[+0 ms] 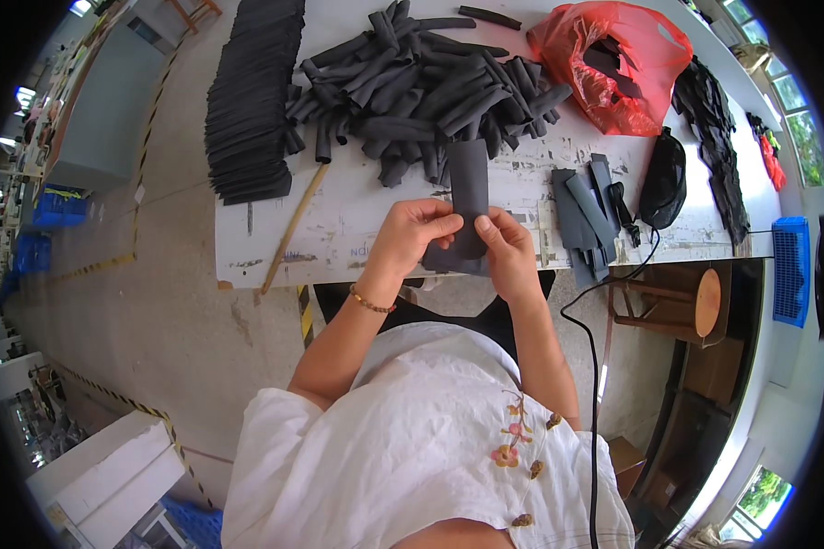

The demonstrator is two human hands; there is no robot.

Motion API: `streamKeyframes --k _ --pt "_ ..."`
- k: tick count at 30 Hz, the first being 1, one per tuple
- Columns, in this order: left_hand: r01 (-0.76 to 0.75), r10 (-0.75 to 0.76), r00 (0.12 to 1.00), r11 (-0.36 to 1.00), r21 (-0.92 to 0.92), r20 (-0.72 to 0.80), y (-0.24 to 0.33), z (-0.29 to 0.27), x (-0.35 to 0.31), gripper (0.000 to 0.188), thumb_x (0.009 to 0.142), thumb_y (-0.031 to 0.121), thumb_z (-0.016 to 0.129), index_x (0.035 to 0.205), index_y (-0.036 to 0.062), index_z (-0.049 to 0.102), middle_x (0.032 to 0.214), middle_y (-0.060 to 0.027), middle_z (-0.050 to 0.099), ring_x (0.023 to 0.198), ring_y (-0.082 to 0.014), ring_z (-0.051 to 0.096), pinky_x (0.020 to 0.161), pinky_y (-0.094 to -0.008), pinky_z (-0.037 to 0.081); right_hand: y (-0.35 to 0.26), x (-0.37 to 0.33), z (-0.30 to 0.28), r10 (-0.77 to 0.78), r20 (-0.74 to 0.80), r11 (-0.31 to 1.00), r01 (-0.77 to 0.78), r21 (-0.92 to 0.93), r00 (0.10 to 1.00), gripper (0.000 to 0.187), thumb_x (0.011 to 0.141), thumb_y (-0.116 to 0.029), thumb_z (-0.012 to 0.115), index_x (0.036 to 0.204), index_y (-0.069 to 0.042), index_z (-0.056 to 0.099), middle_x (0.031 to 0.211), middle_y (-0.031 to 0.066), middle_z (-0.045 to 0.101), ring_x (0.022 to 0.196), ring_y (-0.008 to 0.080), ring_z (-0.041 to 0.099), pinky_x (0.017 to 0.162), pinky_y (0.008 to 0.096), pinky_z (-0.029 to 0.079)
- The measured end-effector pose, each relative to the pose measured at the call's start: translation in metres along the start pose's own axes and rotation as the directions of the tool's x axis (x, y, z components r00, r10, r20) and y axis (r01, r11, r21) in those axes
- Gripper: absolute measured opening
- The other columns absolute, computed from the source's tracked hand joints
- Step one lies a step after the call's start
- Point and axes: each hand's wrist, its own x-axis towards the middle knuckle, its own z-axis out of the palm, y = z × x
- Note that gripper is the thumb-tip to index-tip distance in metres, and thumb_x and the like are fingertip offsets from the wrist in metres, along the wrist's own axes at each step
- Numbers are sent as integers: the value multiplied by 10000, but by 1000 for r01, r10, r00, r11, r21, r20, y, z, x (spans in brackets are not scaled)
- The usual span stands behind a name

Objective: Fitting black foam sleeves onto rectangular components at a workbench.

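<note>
Between my two hands, near the front edge of the white table [330,242], a flat dark grey strip [469,174] stands lengthwise away from me. My left hand [414,233] pinches its left edge between thumb and fingers. On the opposite edge my right hand [511,247] grips it, thumb on top. Another dark piece [444,263] shows beneath the hands at the table edge. Just beyond lies a heap of curled dark grey strips [421,91]. To the right of my right hand are several loose flat strips [577,210].
A long stack of dark pieces [252,110] lies at the left, beside a thin wooden stick [295,224]. A red plastic bag [568,37], a black pouch [664,183] and a black cable [590,343] are at the right. Below stands a wooden stool [707,302].
</note>
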Motion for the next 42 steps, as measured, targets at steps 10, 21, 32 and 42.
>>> streamKeyframes --k 10,21,32,42 --pt "-45 48 995 998 34 -86 2 -1 4 159 870 123 693 896 -32 669 752 -28 633 646 -94 565 615 -223 465 6 -4 2 35 19 998 -36 45 999 204 931 -121 616 1084 14 603 1006 67 662 916 126 612 851 289 488" --pt "-67 51 993 987 -144 -108 -7 -9 5 149 877 138 685 880 -8 651 754 -22 631 647 -91 565 602 -226 457 12 -8 4 83 23 994 -84 67 996 198 923 -104 620 1078 18 599 984 68 659 884 120 618 829 281 508" --pt "-125 62 968 959 -253 -243 -1 -9 9 152 888 159 676 867 11 647 742 -10 616 617 -82 540 592 -219 431 14 -9 9 88 22 995 -88 46 996 197 921 -92 618 1073 33 601 952 59 658 833 113 620 771 269 520" --pt "-155 109 968 968 -197 -224 -4 -14 12 172 886 168 683 878 0 648 738 -13 618 619 -90 545 600 -232 449 12 -8 13 96 14 994 -97 50 995 198 924 -102 622 1065 36 602 941 63 659 829 107 620 767 258 516"
